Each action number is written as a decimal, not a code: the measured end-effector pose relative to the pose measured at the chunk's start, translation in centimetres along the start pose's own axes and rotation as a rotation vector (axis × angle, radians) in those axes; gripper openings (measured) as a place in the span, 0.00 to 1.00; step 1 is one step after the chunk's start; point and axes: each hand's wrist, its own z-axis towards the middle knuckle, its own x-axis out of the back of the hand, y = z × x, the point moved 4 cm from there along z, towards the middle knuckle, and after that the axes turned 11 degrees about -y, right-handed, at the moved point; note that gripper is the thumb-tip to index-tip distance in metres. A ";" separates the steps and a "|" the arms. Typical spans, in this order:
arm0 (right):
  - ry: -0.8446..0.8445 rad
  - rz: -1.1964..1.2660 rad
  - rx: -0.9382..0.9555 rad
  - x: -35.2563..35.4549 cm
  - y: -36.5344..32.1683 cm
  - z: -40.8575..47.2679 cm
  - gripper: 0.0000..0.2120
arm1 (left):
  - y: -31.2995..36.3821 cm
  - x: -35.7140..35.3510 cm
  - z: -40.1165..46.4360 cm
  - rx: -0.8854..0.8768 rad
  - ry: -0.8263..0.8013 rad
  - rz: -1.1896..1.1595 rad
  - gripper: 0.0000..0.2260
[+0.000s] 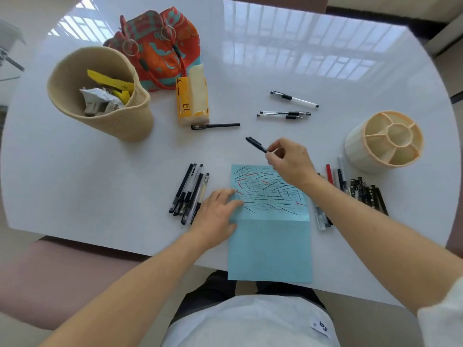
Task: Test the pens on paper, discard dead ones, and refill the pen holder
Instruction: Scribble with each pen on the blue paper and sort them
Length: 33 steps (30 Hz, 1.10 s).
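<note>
Pinching a black pen [256, 144] between thumb and fingertips, the right hand [290, 161] holds it just beyond the far edge of the blue paper [270, 236], which lies at the table's [350, 58] near edge. The left hand [219, 214] presses flat, fingers straight, on the paper's left edge, beside a bundle of pens [189, 192]; the cream pen holder [384, 141] stands near the right edge.

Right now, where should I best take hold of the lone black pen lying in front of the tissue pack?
Pinch the black pen at mid-barrel from above. It lies flat, crosswise, and its capped end nearly touches the tissue pack, so the bare middle, clear on both sides, gives fingers the most room.
</note>
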 end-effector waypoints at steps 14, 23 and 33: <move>-0.083 0.716 -0.182 -4.3 5.4 -18.2 0.08 | 4.3 0.8 -0.2 -0.150 -0.149 -0.246 0.07; -0.004 0.896 -0.166 -6.3 5.0 -19.2 0.08 | 4.8 0.7 -1.1 -0.188 -0.123 -0.195 0.05; 0.298 0.800 -0.286 0.1 10.0 -18.2 0.04 | -2.1 2.7 -3.2 0.033 0.102 -0.171 0.06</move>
